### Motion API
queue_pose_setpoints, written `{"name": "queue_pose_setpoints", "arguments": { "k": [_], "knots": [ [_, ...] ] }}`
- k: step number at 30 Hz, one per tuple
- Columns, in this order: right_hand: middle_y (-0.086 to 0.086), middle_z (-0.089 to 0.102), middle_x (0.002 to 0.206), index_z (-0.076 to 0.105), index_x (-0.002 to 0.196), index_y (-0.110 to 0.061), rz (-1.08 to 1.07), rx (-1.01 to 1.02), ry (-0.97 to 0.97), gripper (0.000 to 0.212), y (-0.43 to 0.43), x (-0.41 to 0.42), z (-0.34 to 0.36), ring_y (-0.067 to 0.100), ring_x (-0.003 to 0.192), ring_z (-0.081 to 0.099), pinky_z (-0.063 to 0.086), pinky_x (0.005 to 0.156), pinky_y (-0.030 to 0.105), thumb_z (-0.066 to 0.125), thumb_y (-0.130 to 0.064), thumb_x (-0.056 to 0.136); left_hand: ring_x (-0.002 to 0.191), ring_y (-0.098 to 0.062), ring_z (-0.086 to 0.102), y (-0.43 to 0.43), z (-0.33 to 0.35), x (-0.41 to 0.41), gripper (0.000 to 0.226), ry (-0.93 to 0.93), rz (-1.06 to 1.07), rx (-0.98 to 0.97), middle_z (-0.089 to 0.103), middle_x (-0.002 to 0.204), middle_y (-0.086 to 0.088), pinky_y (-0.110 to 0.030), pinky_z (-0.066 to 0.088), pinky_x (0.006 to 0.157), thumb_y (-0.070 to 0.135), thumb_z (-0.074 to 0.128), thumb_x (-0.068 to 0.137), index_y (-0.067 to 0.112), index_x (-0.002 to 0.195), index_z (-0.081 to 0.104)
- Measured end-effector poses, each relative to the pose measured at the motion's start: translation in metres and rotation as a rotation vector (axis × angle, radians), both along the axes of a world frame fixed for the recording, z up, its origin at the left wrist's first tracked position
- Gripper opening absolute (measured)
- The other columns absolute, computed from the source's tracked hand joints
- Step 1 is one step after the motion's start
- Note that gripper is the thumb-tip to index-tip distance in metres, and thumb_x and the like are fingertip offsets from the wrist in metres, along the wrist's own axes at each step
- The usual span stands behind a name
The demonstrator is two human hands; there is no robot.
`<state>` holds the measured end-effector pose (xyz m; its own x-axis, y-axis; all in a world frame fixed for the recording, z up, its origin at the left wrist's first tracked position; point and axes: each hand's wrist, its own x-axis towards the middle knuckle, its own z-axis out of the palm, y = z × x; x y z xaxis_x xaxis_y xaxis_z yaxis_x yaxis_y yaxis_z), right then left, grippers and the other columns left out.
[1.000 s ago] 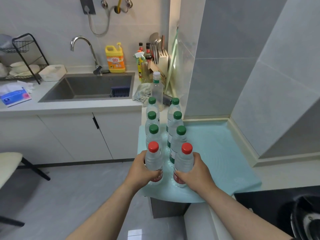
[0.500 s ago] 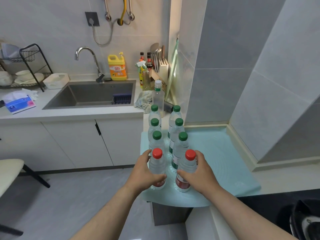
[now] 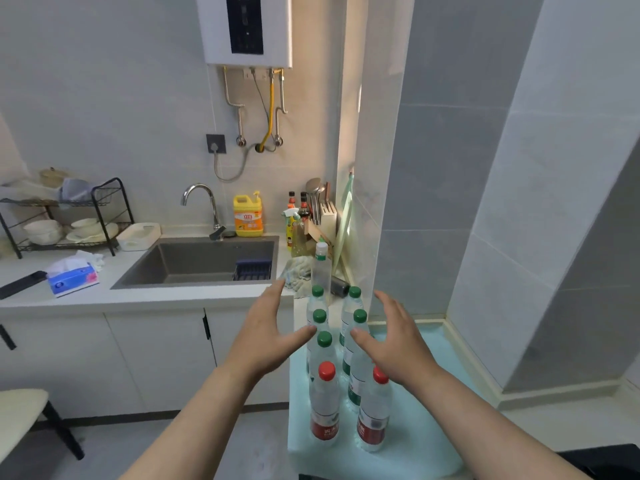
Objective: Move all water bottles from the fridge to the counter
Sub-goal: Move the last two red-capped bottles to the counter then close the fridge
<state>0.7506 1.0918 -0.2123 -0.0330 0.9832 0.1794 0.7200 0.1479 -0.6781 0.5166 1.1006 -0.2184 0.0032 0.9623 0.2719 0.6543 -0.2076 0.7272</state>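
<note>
Hovering our left hand (image 3: pixel 266 336) and right hand (image 3: pixel 394 344) over the bottles (image 3: pixel 325 407), fingers spread, gripping nothing.
We see two red-capped ones nearest us and green-capped ones in two rows behind, all upright on the teal mat (image 3: pixel 426 393) on the counter (image 3: pixel 561 420); the sink (image 3: pixel 194 261) lies further left, with a dish rack (image 3: pixel 69 216) beyond it.

Locate the sink (image 3: pixel 207 261) set into the worktop (image 3: pixel 156 299), with the faucet (image 3: pixel 201 202) at its rear edge and a yellow detergent jug (image 3: pixel 248 216) just beside the faucet. At the worktop's left end you see a black dish rack (image 3: pixel 65 216). A tissue pack (image 3: pixel 72 278) lies near the front edge. A water heater (image 3: pixel 247 29) hangs above the faucet.
</note>
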Motion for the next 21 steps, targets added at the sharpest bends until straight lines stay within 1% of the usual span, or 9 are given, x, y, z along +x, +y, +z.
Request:
{"name": "queue_pose_setpoints", "arguments": {
  "k": [3,5,9,13,18,21],
  "knots": [
    [-0.006,0.027,0.159,0.023,0.153,-0.029,0.035,0.067,-0.035,0.082,-0.008,-0.019,0.032,0.018,0.145,0.026,0.029,0.116,0.039,0.061,-0.057,0.086,0.149,-0.013,0.019,-0.012,0.026,-0.018,0.096,0.010,0.018,0.043,0.021,0.163,0.008,-0.036,0.023,0.117,0.056,0.070,0.080,0.033,0.156,0.017],
    [-0.006,0.029,0.158,0.024,0.152,-0.029,0.061,0.110,-0.042,0.079,-0.014,-0.032,0.048,0.017,0.144,0.028,0.031,0.114,0.038,0.061,-0.055,0.087,0.149,-0.014,0.019,-0.021,0.040,-0.030,0.092,0.011,0.040,0.072,0.022,0.163,0.008,-0.038,0.024,0.117,0.054,0.069,0.082,0.033,0.156,0.018],
    [-0.008,0.028,0.158,0.023,0.152,-0.033,0.135,0.158,-0.025,0.077,-0.032,-0.058,0.074,0.017,0.144,0.028,0.032,0.113,0.041,0.060,-0.055,0.088,0.149,-0.014,0.018,-0.053,0.064,-0.050,0.088,0.004,0.096,0.118,0.023,0.162,0.008,-0.039,0.024,0.117,0.053,0.069,0.082,0.034,0.154,0.022],
    [-0.009,0.028,0.158,0.024,0.151,-0.035,0.244,0.188,0.020,0.078,-0.063,-0.079,0.090,0.017,0.144,0.029,0.032,0.114,0.043,0.059,-0.057,0.085,0.149,-0.014,0.020,-0.104,0.079,-0.067,0.083,0.033,0.156,0.135,0.024,0.162,0.007,-0.040,0.025,0.119,0.052,0.067,0.085,0.035,0.154,0.023],
    [-0.007,0.027,0.158,0.022,0.152,-0.033,0.395,0.233,0.032,0.073,-0.114,-0.097,0.096,0.015,0.144,0.026,0.027,0.111,0.032,0.059,-0.049,0.092,0.149,-0.010,0.018,-0.189,0.093,-0.074,0.079,0.082,0.272,0.174,0.022,0.163,0.009,-0.034,0.022,0.116,0.053,0.060,0.089,0.036,0.155,0.019],
    [-0.007,0.024,0.160,0.021,0.154,-0.033,0.490,0.234,0.034,0.072,-0.149,-0.103,0.093,0.013,0.146,0.020,0.021,0.112,0.029,0.056,-0.050,0.093,0.148,-0.007,0.018,-0.245,0.102,-0.074,0.089,0.119,0.327,0.167,0.022,0.162,0.012,-0.026,0.020,0.112,0.071,0.046,0.077,0.035,0.154,0.021]
  ]
}}
